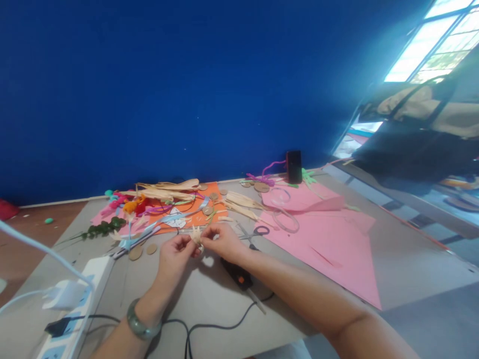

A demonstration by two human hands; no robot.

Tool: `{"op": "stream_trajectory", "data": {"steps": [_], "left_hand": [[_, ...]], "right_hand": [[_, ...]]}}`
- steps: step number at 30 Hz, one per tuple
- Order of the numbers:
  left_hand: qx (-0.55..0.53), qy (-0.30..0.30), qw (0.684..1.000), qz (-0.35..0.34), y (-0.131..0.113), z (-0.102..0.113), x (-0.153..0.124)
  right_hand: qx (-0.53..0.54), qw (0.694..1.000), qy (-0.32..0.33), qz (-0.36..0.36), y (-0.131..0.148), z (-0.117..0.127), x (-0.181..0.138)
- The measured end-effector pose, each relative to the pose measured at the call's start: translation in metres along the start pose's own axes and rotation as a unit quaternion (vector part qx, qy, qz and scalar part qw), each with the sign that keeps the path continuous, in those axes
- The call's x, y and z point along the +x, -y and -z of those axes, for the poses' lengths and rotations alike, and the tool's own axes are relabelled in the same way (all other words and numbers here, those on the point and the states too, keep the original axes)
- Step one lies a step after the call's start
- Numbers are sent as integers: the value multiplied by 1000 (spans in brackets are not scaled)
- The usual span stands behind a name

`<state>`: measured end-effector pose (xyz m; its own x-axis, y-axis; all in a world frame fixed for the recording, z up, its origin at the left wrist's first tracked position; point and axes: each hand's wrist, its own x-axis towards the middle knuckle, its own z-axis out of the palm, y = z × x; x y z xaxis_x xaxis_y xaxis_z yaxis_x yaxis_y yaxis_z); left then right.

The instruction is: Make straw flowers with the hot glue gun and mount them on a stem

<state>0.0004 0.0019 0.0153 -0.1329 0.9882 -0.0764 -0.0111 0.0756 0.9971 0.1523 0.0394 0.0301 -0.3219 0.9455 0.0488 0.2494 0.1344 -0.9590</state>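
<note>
Between my two hands, over the middle of the table, is a small cream-coloured piece with pointed tips; its exact kind is too small to make out. My left hand, with a green bangle on the wrist, pinches it from the left. From the right, my right hand closes its fingertips on the same piece. Under my right forearm lies a black glue gun with a glue stick out of its back. Scissors rest just beyond my right hand.
A white power strip with plugs and cords stands at the left. Orange paper, wooden strips, wooden discs and green leaves lie behind my hands. Pink paper, a tape roll and a black box are right.
</note>
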Motion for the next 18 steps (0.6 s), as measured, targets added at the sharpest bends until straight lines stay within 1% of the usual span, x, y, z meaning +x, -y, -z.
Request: {"op": "stream_trajectory", "data": {"steps": [6,11,18], "left_hand": [[14,-12,1000,14,0,-1,1],[31,-3,999,12,-1,-2,0],[33,-3,999,25,1,-2,1]], "right_hand": [[-30,999,2,15,-1,-1,-1],[-56,998,14,18,0,0,-3],[-87,996,9,25,-1,0,-3]]}}
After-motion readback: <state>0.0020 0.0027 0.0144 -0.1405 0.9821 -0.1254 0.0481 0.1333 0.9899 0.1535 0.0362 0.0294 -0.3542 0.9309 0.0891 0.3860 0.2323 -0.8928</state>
